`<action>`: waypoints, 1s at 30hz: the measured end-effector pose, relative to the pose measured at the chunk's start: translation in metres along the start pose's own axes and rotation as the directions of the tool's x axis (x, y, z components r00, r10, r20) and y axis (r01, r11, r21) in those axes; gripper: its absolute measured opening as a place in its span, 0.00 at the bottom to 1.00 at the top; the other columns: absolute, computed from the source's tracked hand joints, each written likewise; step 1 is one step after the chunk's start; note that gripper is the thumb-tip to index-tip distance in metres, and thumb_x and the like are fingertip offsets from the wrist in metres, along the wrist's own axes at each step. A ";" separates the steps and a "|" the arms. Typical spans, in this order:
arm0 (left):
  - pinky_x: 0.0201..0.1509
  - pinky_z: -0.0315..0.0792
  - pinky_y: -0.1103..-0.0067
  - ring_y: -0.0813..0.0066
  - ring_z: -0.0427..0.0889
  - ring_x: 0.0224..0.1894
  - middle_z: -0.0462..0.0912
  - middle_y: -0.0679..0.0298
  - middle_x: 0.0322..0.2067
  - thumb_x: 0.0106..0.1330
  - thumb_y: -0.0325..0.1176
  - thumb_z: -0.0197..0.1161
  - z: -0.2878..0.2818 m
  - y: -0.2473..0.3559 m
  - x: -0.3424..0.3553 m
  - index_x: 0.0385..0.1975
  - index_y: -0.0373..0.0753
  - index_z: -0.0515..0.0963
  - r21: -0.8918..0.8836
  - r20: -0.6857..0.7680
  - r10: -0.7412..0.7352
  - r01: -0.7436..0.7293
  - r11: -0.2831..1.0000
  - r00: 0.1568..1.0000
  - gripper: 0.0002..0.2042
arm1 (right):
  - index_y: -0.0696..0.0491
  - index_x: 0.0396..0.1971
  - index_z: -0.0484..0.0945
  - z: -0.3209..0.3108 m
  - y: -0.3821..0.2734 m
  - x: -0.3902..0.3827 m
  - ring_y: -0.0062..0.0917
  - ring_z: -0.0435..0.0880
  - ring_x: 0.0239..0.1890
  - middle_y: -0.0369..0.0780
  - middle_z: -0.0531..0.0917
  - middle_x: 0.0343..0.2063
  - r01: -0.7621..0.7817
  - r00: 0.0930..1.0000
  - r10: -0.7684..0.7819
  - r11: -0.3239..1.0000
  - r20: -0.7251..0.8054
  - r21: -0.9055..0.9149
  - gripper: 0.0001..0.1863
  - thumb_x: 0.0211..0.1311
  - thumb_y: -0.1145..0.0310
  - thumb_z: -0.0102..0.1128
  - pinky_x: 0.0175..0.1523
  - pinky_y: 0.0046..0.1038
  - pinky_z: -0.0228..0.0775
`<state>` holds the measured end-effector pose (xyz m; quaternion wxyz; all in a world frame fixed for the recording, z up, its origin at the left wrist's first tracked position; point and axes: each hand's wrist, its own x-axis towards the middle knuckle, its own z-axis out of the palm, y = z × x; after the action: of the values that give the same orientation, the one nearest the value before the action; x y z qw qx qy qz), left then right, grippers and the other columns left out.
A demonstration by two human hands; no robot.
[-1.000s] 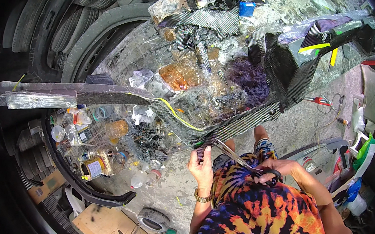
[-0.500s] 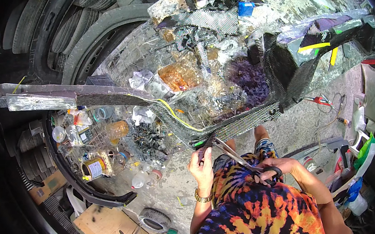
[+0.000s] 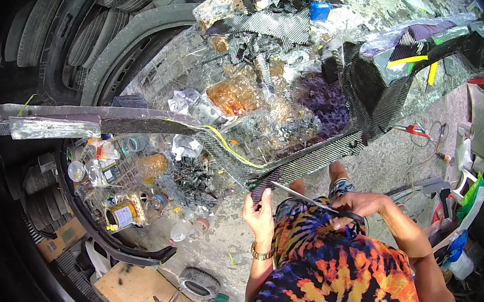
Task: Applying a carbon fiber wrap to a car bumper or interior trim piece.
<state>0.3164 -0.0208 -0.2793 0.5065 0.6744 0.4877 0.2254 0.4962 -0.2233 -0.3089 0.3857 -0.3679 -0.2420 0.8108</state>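
Note:
A long part covered in black woven carbon-fibre cloth (image 3: 325,156) spans the near side of the workbench, with a yellow line along part of its edge. My left hand (image 3: 260,217) pinches a loose flap of the cloth (image 3: 259,193) at the part's near corner. Scissors (image 3: 309,202) with dark handles are in my right hand (image 3: 353,207), fingers through the loops. Their blades point left, the tips right by the flap. The blades look nearly closed. Whether cloth lies between them I cannot make out.
The bench (image 3: 168,75) carries resin-stained film, cloth scraps and an orange-stained tub (image 3: 226,99). At left, cups, a can (image 3: 121,214) and a plastic bottle (image 3: 180,232) crowd the lower area inside a black curved trim (image 3: 102,239). Tyres (image 3: 33,35) stack at far left.
The scissor blades have come together from a wider spread, and my right hand has tilted and shifted slightly up. The left hand keeps its pinch, almost unmoved.

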 end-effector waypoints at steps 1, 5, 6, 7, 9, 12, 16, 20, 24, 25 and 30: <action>0.20 0.56 0.89 0.93 0.62 0.18 0.73 0.76 0.20 0.63 0.26 0.64 0.000 0.003 0.001 0.32 0.37 0.76 0.002 -0.003 0.000 0.000 1.000 1.000 0.03 | 0.57 0.32 0.78 -0.002 -0.013 -0.002 0.16 0.79 0.26 0.33 0.80 0.24 -0.027 0.999 0.022 0.993 -0.047 -0.113 0.24 0.55 0.48 0.67 0.30 0.20 0.70; 0.24 0.62 0.88 0.91 0.66 0.22 0.76 0.75 0.23 0.62 0.25 0.64 0.011 0.010 0.000 0.31 0.34 0.75 -0.032 -0.039 -0.077 0.076 0.997 0.996 0.04 | 0.57 0.29 0.77 -0.015 -0.037 -0.016 0.23 0.80 0.27 0.38 0.81 0.22 -0.153 0.980 0.082 0.891 -0.179 -0.428 0.25 0.50 0.47 0.70 0.33 0.27 0.68; 0.25 0.63 0.88 0.91 0.67 0.23 0.76 0.75 0.24 0.62 0.24 0.64 0.013 0.010 0.002 0.32 0.34 0.75 -0.007 -0.042 -0.057 0.056 0.998 0.998 0.04 | 0.57 0.29 0.77 -0.017 -0.038 -0.017 0.27 0.80 0.28 0.40 0.80 0.22 -0.167 0.975 0.066 0.844 -0.210 -0.509 0.26 0.49 0.47 0.70 0.34 0.29 0.68; 0.25 0.63 0.88 0.91 0.67 0.23 0.76 0.75 0.24 0.62 0.24 0.64 0.015 0.011 0.003 0.32 0.34 0.75 -0.007 -0.043 -0.058 0.058 0.998 0.997 0.04 | 0.58 0.30 0.76 -0.017 -0.042 -0.019 0.31 0.80 0.29 0.42 0.79 0.21 -0.137 0.974 0.024 0.852 -0.224 -0.505 0.27 0.47 0.46 0.71 0.35 0.31 0.68; 0.26 0.61 0.91 0.94 0.67 0.24 0.76 0.75 0.26 0.62 0.24 0.64 0.020 0.011 0.004 0.35 0.36 0.76 -0.064 -0.073 -0.030 0.025 0.998 0.997 0.05 | 0.58 0.30 0.76 -0.021 -0.039 -0.019 0.31 0.80 0.29 0.42 0.79 0.22 -0.128 0.975 0.018 0.857 -0.219 -0.500 0.27 0.47 0.47 0.71 0.35 0.31 0.68; 0.22 0.60 0.90 0.93 0.66 0.20 0.75 0.75 0.23 0.62 0.24 0.63 0.025 0.013 0.004 0.32 0.36 0.75 -0.012 -0.093 0.039 -0.040 0.999 0.995 0.04 | 0.58 0.32 0.76 -0.023 -0.049 -0.025 0.30 0.80 0.29 0.42 0.80 0.22 -0.162 0.974 0.054 0.842 -0.219 -0.515 0.27 0.47 0.47 0.71 0.36 0.31 0.68; 0.19 0.59 0.90 0.93 0.64 0.18 0.73 0.75 0.21 0.64 0.25 0.62 0.022 0.022 -0.003 0.32 0.37 0.73 -0.211 0.014 -0.134 0.134 0.968 0.991 0.04 | 0.57 0.33 0.77 -0.028 -0.061 -0.033 0.29 0.79 0.30 0.41 0.80 0.23 -0.182 0.977 0.106 0.863 -0.185 -0.471 0.26 0.48 0.48 0.71 0.37 0.31 0.68; 0.14 0.55 0.89 0.92 0.62 0.13 0.69 0.76 0.15 0.66 0.28 0.61 0.025 0.027 -0.008 0.28 0.39 0.71 -0.246 0.064 -0.153 0.164 0.955 0.986 0.06 | 0.57 0.33 0.77 -0.041 -0.065 -0.040 0.27 0.77 0.29 0.40 0.80 0.23 -0.183 0.979 0.109 0.845 -0.173 -0.503 0.25 0.49 0.49 0.71 0.37 0.30 0.67; 0.15 0.54 0.89 0.93 0.62 0.14 0.69 0.77 0.15 0.66 0.27 0.61 0.028 0.029 -0.008 0.26 0.39 0.70 -0.183 0.030 -0.160 0.163 0.969 0.987 0.07 | 0.57 0.32 0.78 -0.048 -0.057 -0.037 0.23 0.76 0.29 0.38 0.79 0.24 -0.154 0.986 0.108 0.874 -0.125 -0.461 0.23 0.50 0.52 0.71 0.37 0.28 0.67; 0.15 0.54 0.89 0.94 0.61 0.14 0.69 0.77 0.15 0.66 0.27 0.61 0.031 0.029 -0.009 0.26 0.39 0.70 -0.158 0.022 -0.151 0.153 0.976 0.988 0.08 | 0.57 0.31 0.78 -0.051 -0.055 -0.039 0.22 0.75 0.29 0.37 0.79 0.24 -0.144 0.989 0.109 0.888 -0.105 -0.436 0.22 0.51 0.53 0.71 0.37 0.28 0.67; 0.15 0.54 0.88 0.93 0.61 0.14 0.69 0.76 0.14 0.65 0.27 0.61 0.035 0.027 -0.010 0.26 0.39 0.71 -0.155 0.001 -0.142 0.141 0.978 0.990 0.07 | 0.56 0.32 0.80 -0.053 -0.050 -0.042 0.18 0.75 0.24 0.35 0.80 0.21 -0.119 0.987 0.055 0.878 -0.150 -0.464 0.19 0.49 0.56 0.73 0.31 0.27 0.66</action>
<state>0.3515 -0.0458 -0.2662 0.5695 0.5955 0.5180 0.2294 0.5781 -0.2226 -0.2902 0.2630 -0.5139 -0.3888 0.7180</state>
